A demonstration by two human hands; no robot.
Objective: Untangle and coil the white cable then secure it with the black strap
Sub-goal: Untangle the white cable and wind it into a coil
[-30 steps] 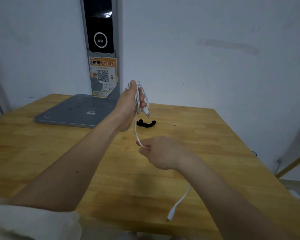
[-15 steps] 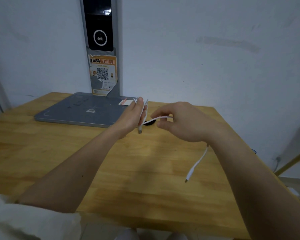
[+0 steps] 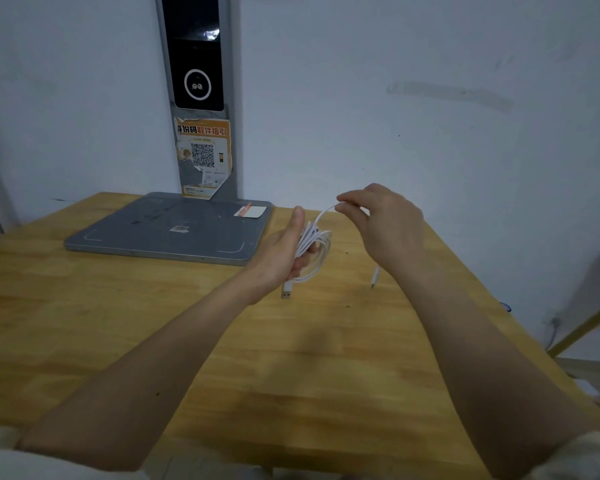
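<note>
While the left hand grips the coiled cable above the surface, right fingers pinch its tail at one o'clock; coiling nearly done, next wrap the remainder. Strap unseen.

black strap hidden, left hand fingers hidden behind white cable

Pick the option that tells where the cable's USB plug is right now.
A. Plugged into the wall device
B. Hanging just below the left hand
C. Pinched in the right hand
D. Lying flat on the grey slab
B: the USB plug dangles under the left hand, which holds the coiled cable.
</note>
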